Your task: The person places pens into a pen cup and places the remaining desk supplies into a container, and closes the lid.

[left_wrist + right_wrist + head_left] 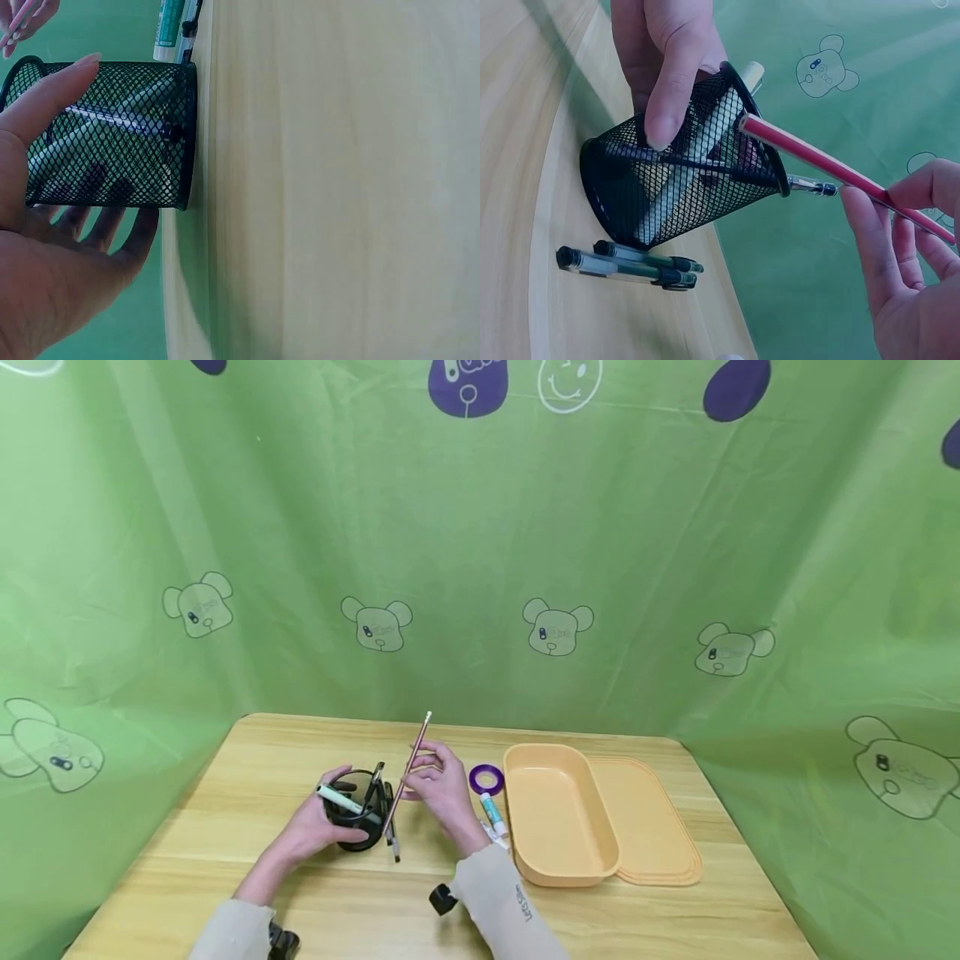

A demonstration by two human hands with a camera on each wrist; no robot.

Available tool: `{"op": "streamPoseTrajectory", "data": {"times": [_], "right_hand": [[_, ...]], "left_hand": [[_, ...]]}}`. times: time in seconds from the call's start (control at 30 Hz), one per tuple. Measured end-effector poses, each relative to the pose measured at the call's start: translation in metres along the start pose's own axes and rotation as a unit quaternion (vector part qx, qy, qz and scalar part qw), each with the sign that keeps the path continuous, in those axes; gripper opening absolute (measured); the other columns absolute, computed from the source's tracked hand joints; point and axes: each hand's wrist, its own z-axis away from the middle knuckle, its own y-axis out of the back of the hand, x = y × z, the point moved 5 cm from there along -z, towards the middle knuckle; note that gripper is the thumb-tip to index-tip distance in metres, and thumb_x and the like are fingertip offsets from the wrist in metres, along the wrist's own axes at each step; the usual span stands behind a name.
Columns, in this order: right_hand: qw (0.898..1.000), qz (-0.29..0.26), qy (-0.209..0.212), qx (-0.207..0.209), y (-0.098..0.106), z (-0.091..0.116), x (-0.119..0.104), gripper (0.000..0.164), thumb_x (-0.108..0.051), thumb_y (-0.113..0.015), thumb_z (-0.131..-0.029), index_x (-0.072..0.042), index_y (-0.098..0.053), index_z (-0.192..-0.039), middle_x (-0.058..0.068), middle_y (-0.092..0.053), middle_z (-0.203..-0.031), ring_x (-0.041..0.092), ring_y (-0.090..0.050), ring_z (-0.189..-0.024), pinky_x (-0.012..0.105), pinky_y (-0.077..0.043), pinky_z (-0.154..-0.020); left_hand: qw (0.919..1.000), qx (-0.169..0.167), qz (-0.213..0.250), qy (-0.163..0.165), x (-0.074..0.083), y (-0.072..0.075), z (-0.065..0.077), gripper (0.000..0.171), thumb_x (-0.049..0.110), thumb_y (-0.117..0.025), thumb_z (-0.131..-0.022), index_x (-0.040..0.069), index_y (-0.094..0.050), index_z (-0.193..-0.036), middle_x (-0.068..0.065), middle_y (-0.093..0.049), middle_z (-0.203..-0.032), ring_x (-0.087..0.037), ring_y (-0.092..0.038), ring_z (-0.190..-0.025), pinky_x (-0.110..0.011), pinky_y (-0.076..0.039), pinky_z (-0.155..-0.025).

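My left hand (313,827) holds a black mesh pen cup (705,169) upright on the table, thumb on one side and fingers on the other. Inside the cup stand a pale green marker (339,799) and a clear-barrelled pen (814,187). Between thumb and fingers, my right hand (446,787) pinches a red pencil (810,156), its white end pointing up and away. The pencil's lower end is near the cup's rim, to the right of it. Two dark-capped pens (622,268) lie on the table beside the cup.
Right of my right hand are a purple tape roll (475,781) and a glue stick (492,815), with a small white item (489,832) by it. An orange plastic box (558,822) stands beside them, its flat lid (656,835) to the right. A green curtain (465,543) hangs behind the table.
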Motion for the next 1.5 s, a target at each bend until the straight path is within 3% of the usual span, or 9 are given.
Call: {"op": "streamPoseTrajectory", "data": {"times": [0.23,0.5,0.73,1.1,1.37,1.5], "right_hand": [[0.999,-0.022,0.033,0.014,-0.003,-0.001,-0.008,0.054,0.017,-0.069,-0.083,0.000,-0.056,-0.133,0.020,-0.061,-0.110,0.017,-0.066,-0.085,0.040,-0.067,-0.076],[0.994,-0.021,0.086,0.069,-0.001,-0.005,0.000,0.046,0.018,-0.068,-0.082,0.001,-0.059,-0.124,0.014,-0.062,-0.103,0.023,-0.065,-0.090,0.038,-0.067,-0.076],[0.991,0.017,0.114,0.075,-0.005,-0.003,0.008,0.043,0.017,-0.068,-0.083,0.006,-0.057,-0.123,0.018,-0.062,-0.105,0.023,-0.064,-0.093,0.036,-0.066,-0.078],[0.989,0.080,0.106,0.062,-0.016,0.000,0.017,0.040,0.012,-0.069,-0.085,-0.007,-0.061,-0.119,0.010,-0.067,-0.102,0.021,-0.067,-0.093,0.029,-0.065,-0.075],[0.986,0.118,0.102,0.060,-0.022,0.005,0.022,0.034,0.009,-0.071,-0.085,-0.006,-0.062,-0.114,0.013,-0.069,-0.101,0.018,-0.066,-0.091,0.022,-0.061,-0.069],[0.987,0.119,0.100,0.051,-0.025,0.007,0.020,0.028,0.006,-0.071,-0.087,-0.003,-0.064,-0.113,0.016,-0.070,-0.102,0.023,-0.068,-0.092,0.018,-0.059,-0.070]], "left_hand": [[0.9997,0.022,-0.006,-0.014,0.002,-0.005,-0.001,0.107,0.007,-0.098,-0.058,0.008,-0.046,-0.150,-0.023,-0.054,-0.148,-0.044,-0.054,-0.134,-0.064,-0.036,-0.118],[0.9982,0.051,-0.027,0.018,0.005,-0.006,0.002,0.101,0.010,-0.099,-0.056,0.009,-0.053,-0.145,-0.022,-0.054,-0.142,-0.040,-0.056,-0.127,-0.061,-0.042,-0.115],[0.9976,0.065,-0.014,0.021,0.004,-0.009,0.002,0.096,0.009,-0.099,-0.057,0.007,-0.054,-0.142,-0.021,-0.056,-0.141,-0.038,-0.058,-0.126,-0.058,-0.043,-0.115],[0.9973,0.071,-0.014,0.013,0.004,-0.009,0.001,0.096,0.009,-0.100,-0.057,0.005,-0.054,-0.141,-0.022,-0.057,-0.140,-0.037,-0.059,-0.124,-0.057,-0.044,-0.114],[0.9973,0.070,-0.013,0.015,0.000,-0.009,0.000,0.096,0.010,-0.100,-0.058,0.004,-0.053,-0.141,-0.021,-0.056,-0.139,-0.035,-0.058,-0.124,-0.053,-0.043,-0.115],[0.9973,0.070,-0.017,0.012,0.001,-0.008,0.000,0.096,0.011,-0.099,-0.058,0.003,-0.053,-0.142,-0.022,-0.055,-0.139,-0.036,-0.058,-0.125,-0.056,-0.043,-0.115]]}}
